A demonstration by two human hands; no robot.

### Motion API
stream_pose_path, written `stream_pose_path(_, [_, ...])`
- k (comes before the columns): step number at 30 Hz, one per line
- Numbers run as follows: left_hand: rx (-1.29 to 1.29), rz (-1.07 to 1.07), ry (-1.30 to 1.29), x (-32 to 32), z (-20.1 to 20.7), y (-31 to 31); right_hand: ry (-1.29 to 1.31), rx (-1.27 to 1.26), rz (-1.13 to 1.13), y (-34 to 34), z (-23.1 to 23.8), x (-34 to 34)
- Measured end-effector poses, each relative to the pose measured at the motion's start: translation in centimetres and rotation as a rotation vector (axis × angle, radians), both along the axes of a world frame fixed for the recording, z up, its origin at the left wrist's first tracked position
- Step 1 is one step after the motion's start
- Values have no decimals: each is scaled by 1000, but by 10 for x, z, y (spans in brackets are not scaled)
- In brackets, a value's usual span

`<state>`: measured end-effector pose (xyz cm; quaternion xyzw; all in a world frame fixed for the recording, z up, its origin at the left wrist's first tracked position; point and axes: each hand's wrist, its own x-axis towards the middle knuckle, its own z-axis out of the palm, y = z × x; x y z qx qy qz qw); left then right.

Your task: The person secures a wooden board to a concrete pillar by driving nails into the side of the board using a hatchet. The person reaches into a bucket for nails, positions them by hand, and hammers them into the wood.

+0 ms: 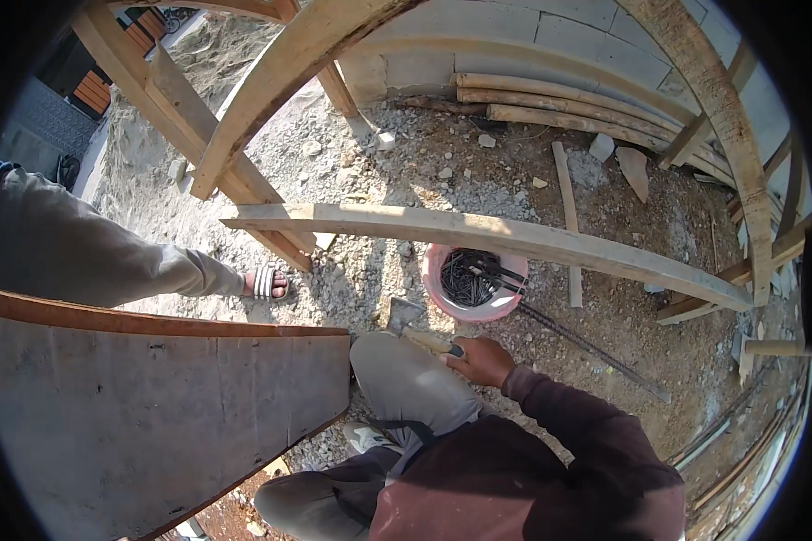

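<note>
My right hand (481, 361) is closed round the dark grip of a short tool with a pale handle (429, 341) and a flat grey metal head (403, 314). The head is low over the rubble beside my bent knee; whether it touches the ground I cannot tell. Just beyond stands a pink bucket (435, 284) with many thin dark metal pieces (467, 278) in it. Dark bars, perhaps a tool's handles (505, 278), lean on its rim. My left hand is out of sight.
A wooden beam (478, 230) crosses above the bucket, joined to a timber frame (180, 117). A large board (153, 415) fills the lower left. A ribbed rod (595, 352) lies at right. Another person's leg (126, 243) is at left. Poles (568, 104) lie by the block wall (505, 36).
</note>
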<state>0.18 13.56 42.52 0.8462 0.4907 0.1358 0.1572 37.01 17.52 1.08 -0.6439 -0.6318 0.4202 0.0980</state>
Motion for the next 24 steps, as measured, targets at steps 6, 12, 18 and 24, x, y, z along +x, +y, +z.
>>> stream_pose_path(6, [-708, 342, 187, 0, -279, -36, -85, -193, -95, -76, -66, 36])
stream_pose_path(12, [-900, 290, 36, -9, -376, -40, -395, -513, 84, -76, -120, 37])
stream_pose_path(18, [-959, 462, -186, -37, -385, -32, -334, -674, -57, -78, -77, 6])
stream_pose_path(24, [-1057, 205, -145, -34, -363, -50, -216, -609, -259, -116, 50, 17])
